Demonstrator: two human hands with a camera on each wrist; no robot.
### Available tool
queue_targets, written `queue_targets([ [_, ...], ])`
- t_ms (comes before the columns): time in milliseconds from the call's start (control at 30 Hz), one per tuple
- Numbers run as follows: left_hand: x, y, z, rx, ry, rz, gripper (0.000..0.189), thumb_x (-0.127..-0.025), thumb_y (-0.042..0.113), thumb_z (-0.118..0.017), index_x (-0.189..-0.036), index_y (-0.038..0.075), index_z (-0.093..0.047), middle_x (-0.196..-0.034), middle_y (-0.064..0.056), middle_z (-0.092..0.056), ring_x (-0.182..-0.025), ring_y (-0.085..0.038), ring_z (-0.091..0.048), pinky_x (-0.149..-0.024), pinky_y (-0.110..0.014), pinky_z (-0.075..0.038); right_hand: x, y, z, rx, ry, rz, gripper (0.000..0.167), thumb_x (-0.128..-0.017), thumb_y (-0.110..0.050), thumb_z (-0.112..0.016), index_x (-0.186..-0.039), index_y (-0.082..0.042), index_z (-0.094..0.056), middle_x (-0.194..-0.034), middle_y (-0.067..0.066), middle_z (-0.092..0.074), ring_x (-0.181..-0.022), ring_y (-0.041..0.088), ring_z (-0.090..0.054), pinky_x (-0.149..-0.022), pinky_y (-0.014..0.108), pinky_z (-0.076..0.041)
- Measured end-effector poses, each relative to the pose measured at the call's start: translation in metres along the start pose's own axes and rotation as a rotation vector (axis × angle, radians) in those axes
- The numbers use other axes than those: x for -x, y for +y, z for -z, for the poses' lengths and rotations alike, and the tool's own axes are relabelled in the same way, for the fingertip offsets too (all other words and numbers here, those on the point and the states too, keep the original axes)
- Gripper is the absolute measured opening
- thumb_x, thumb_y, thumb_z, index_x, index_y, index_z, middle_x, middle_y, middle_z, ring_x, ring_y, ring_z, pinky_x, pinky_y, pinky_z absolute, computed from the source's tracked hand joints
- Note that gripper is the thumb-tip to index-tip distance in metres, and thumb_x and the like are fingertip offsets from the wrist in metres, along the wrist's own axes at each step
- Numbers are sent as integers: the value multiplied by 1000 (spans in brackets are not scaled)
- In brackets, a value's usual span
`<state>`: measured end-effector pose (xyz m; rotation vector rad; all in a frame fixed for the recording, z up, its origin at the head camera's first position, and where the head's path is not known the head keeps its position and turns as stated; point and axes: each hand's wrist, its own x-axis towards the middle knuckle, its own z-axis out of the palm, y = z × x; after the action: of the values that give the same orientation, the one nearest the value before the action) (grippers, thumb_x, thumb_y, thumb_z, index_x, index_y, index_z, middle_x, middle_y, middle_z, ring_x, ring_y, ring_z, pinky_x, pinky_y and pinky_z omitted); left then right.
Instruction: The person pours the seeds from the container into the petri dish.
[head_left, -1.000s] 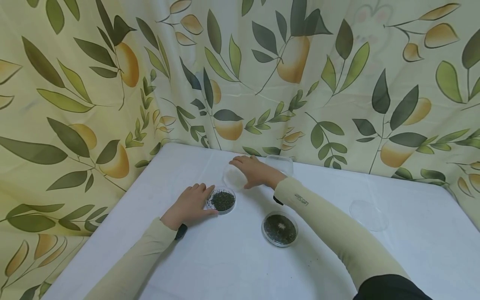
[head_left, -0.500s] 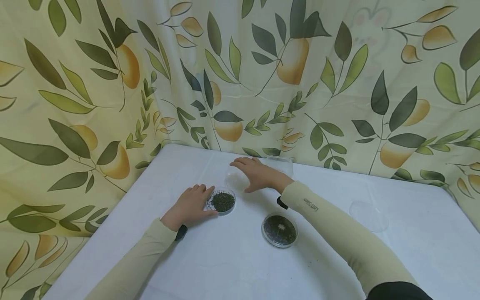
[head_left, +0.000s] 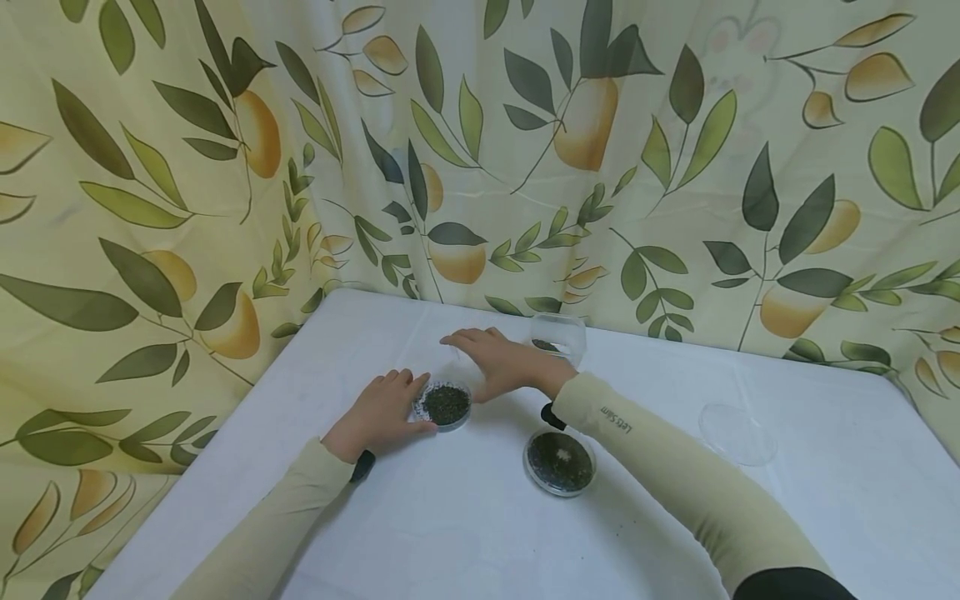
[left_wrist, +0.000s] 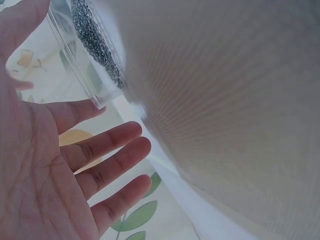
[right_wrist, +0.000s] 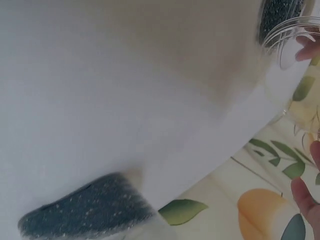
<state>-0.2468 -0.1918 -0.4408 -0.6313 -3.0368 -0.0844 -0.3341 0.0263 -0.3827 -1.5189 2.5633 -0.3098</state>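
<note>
My left hand (head_left: pixel 378 414) holds the side of a small clear petri dish (head_left: pixel 446 405) with dark green granules in it. The left wrist view has the thumb and index finger at the rim of this dish (left_wrist: pixel 80 60), the other fingers spread. Just behind and right of the dish, my right hand (head_left: pixel 508 363) holds a clear round lid (right_wrist: pixel 296 102) between thumb and fingers, above the table. This lid is see-through and hard to make out in the head view. A second petri dish (head_left: pixel 560 462), filled with dark material, sits nearer, below the right wrist.
A clear rectangular box (head_left: pixel 568 333) with something dark inside stands at the table's back edge. Another clear round lid (head_left: pixel 738 435) lies to the right on the white table (head_left: pixel 420 517). A few dark specks are scattered near the front. A leaf-patterned curtain (head_left: pixel 480 208) hangs behind.
My right hand has shifted left with the lid, closer to the granule dish, uncovering the dark contents of the box behind. The left hand and both dishes have stayed in place.
</note>
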Motion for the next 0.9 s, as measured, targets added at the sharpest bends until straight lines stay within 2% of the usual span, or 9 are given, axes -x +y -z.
queue_targets([
  [133,0,0,-1,-8,4,1,84,-79,64,-60,-137,4,-47,-115,-16,-58,-103,-31,-56,-84,-44,-48,-4,-3,-6,-8,-31,-7,92,-72,-32,-77,-147,-12,-26,-150,7,-34,-138,27,-31,-113,51,-23],
  [400,0,-1,-2,-30,20,-5,84,-78,65,-59,-136,5,-47,-114,-15,-58,-101,-30,-56,-83,-43,-48,-13,-11,-16,14,-58,30,96,-72,-38,-79,-147,-8,-27,-149,9,-35,-137,26,-33,-110,49,-27],
  [633,0,-2,-3,-31,12,8,87,-78,67,-57,-134,2,-48,-120,-17,-56,-108,-32,-54,-88,-46,-46,-18,-17,-24,32,-106,4,96,-72,-44,-78,-147,-10,-27,-149,7,-36,-137,24,-33,-111,48,-26],
  [900,0,-4,-4,-65,41,16,87,-76,69,-57,-129,0,-52,-111,-15,-58,-102,-31,-56,-84,-44,-47,-23,-25,-27,70,-135,-1,94,-73,-48,-75,-146,-10,-29,-146,6,-40,-135,23,-36,-111,48,-26],
])
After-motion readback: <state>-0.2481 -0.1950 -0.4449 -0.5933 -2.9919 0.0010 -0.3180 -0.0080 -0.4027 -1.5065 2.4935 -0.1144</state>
